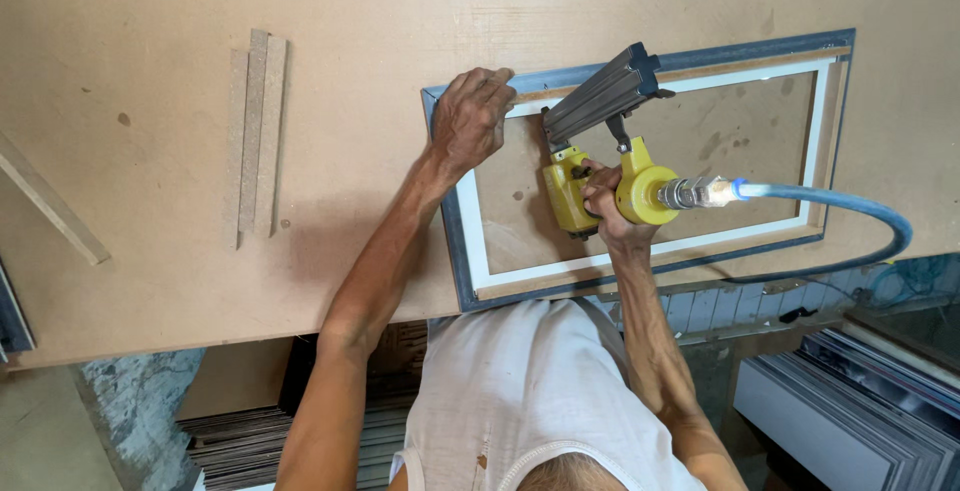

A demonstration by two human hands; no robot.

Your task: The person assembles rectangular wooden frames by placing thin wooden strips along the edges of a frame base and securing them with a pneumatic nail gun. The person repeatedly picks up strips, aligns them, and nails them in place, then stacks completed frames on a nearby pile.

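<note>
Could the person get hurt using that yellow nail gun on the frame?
Possibly. The left hand presses the frame corner close beside the nail gun in the right hand, so a stray nail might reach the fingers. The blue air hose loops off the table edge and could snag, jerking the gun off its line.

We see wide brown fibreboard worktop point(200, 281) filling most of view. Three thin board strips point(255, 136) lie side by side at left, touching. Longer angled strip point(50, 201) sits near left edge. Below bench: stacked sheets point(240, 441) at left, grey panels point(840, 411) at right.
</note>
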